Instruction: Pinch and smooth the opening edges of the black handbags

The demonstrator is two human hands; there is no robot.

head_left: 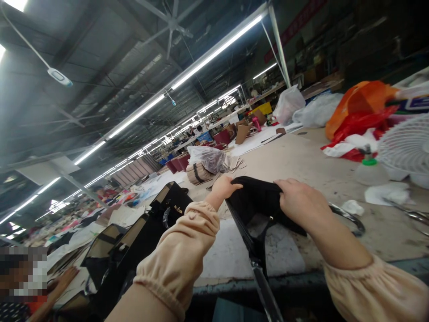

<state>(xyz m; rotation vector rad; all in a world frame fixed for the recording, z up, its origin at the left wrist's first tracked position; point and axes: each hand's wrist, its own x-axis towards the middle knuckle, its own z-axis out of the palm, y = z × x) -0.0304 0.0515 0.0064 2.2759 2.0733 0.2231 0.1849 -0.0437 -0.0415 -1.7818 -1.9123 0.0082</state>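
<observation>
A black bag (256, 190) with its mouth spread wide is held up over the near edge of the worktable. My left hand (224, 190) pinches its rim at the left corner. On the opposite side, my right hand (300, 201) grips the rim, fingers wrapped over the edge. A dark strap (259, 273) hangs from the bag down past the table edge toward me. Under the bag lies a white sheet (221, 255). Close to my right wrist, a shiny curved metal piece (351, 219) rests on the table, partly hidden by my arm.
Several black bags (169, 201) stand left, near another person's arm (62, 284). To the right are scissors (414, 214), a green-capped bottle (368, 167), a white fan (407, 143) and an orange plastic bag (358, 105). A plastic-wrapped bundle (201, 172) sits behind my hands.
</observation>
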